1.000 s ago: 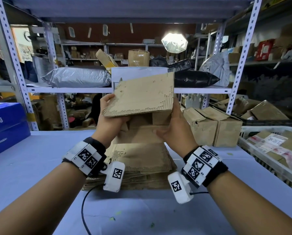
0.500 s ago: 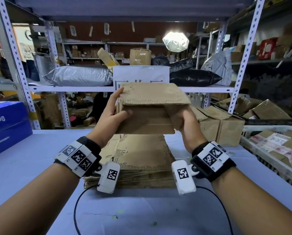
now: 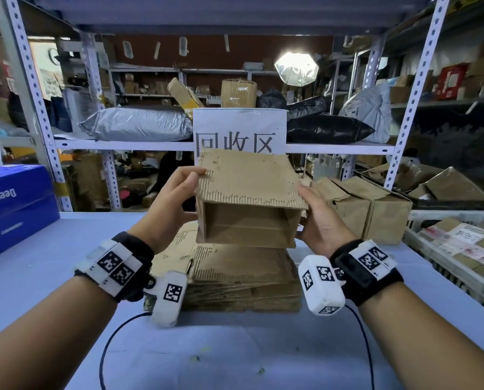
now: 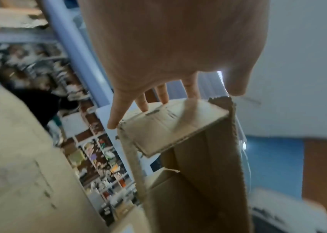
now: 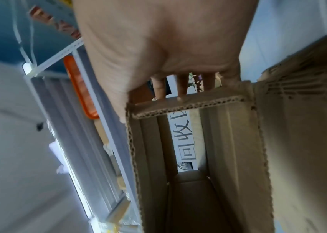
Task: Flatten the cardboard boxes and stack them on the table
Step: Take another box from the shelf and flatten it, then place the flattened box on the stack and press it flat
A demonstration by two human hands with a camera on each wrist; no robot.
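The left hand (image 3: 169,204) and right hand (image 3: 321,223) form the grip, fingers laid against opposite ends of an open box (image 3: 248,218) held in the air, not yet collapsed. Directly under the grip, a pile of flattened boxes (image 3: 243,280) lies on the tabletop (image 3: 52,249). Beyond the right hand, closed boxes (image 3: 376,206) apparently wait.
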